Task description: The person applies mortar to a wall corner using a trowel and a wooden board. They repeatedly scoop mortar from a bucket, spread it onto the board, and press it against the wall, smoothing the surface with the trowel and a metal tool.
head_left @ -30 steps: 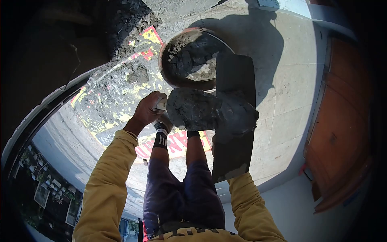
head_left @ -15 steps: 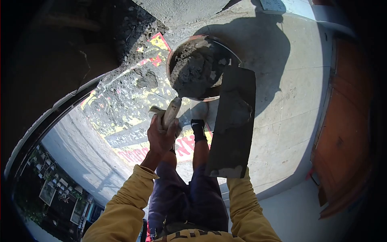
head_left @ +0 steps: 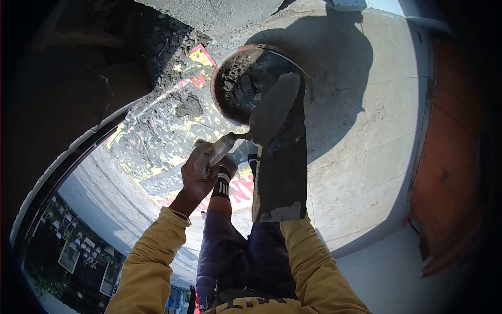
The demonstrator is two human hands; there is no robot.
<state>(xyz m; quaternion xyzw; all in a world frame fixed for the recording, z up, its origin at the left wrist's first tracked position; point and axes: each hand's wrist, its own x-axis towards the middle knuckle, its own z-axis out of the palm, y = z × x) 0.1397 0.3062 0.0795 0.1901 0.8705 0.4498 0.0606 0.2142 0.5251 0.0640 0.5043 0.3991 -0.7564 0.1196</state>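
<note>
My left hand (head_left: 198, 167) is closed around the handle of a pointed trowel (head_left: 273, 110). The trowel's rounded grey blade lies over the upper half of a long dark plastering float (head_left: 281, 180). Wet grey mortar smears the float around the blade and at its near end. From below, my right arm holds the float up, the hand itself hidden underneath it. Just beyond the float stands a round bucket (head_left: 214, 94), its right part covered by float and blade. Grey mortar (head_left: 238, 78) is heaped along the bucket's left side.
Under the bucket's left side lies a mortar-stained printed sheet (head_left: 157, 136) in yellow and red. Dark rubble (head_left: 172, 52) sits at the upper left beside a concrete slab (head_left: 225, 13). Tiled floor (head_left: 355, 178) extends right to an orange-brown panel (head_left: 444, 157). My legs (head_left: 222, 240) are below.
The trowel blade has moved from the bucket, up and right onto the float. Mortar in the bucket sits lower at its front. The float has shifted slightly left and nearer me.
</note>
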